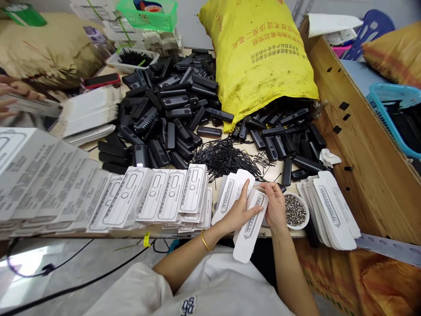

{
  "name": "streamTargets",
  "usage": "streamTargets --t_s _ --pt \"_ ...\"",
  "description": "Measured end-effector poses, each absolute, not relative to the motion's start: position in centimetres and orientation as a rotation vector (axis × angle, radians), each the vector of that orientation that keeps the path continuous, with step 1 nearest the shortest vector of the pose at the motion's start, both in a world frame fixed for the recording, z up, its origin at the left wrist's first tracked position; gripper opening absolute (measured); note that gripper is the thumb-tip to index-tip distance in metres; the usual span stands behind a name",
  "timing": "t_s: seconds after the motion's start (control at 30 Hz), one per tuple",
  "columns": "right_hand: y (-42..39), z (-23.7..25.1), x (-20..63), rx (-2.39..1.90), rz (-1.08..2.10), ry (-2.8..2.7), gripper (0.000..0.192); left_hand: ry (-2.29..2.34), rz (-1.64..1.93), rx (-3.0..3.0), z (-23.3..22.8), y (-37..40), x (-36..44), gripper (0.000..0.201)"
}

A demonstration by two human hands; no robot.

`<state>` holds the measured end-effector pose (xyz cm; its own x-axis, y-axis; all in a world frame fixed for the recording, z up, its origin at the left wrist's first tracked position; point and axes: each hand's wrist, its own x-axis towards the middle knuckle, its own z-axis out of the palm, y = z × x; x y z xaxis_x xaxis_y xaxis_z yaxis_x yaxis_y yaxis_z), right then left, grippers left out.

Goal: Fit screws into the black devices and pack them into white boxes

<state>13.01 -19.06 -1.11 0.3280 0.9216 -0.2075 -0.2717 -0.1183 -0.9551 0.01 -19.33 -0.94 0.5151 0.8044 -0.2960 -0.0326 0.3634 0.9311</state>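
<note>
Left hand [237, 211] and right hand [275, 205] both grip one white packaging card [251, 224] at tabletop [329, 175] near edge, beside screw bowl [295, 211].

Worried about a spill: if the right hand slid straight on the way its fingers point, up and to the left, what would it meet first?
Probably the loose pile of thin black pins, just beyond the white card that the right hand grips; depth is unclear.

A crowded worktable, loaded edge to edge.

The table [253, 153] carries a heap of black casings [164, 109], a yellow sack [259, 57] spilling more of them, a scatter of thin black pins [226, 158], fanned rows of white printed cards [138, 197], another card stack [332, 210] at right, and a small bowl of metal bits [295, 210].
</note>
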Motion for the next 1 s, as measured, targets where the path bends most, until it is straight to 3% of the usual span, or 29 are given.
streamTargets --t_s 0.23,0.4,0.5,0.63,0.7,0.8,0.87,1.0 --pt "-20.7 -1.8 12.0 -1.319 1.178 -0.664 0.037 0.922 0.602 1.102 -1.4 -18.8 -0.5 0.102" --pt "-20.5 -2.4 12.6 -1.392 1.051 -0.606 0.038 0.914 0.701 1.175 -1.1 -18.4 -1.0 0.077" --pt "-19.5 -2.0 13.4 -1.455 0.914 -0.564 0.033 0.819 0.738 1.539 -0.6 -18.7 -1.1 0.076" --pt "-20.0 -1.0 15.0 -1.56 0.931 -1.248 0.028 0.911 1.01 1.736 0.1 -18.9 -1.5 0.055" --pt "-20.9 -1.1 16.0 -1.624 0.736 -1.72 0.031 1.089 1.078 1.602 0.5 -18.5 -1.8 0.059" --pt "-21.8 -2.4 17.2 -1.714 0.419 -2.204 0.044 1.37 0.937 1.511 1.1 -18.0 -2.0 0.069" --pt "-21.7 -3.2 17.8 -1.706 0.35 -2.341 0.044 1.416 0.768 1.577 1.2 -18.0 -1.9 0.069" --pt "-20.5 -2.2 19.2 -1.623 0.424 -2.062 0.037 1.434 0.443 1.678 1.0 -18.3 -1.7 0.066"
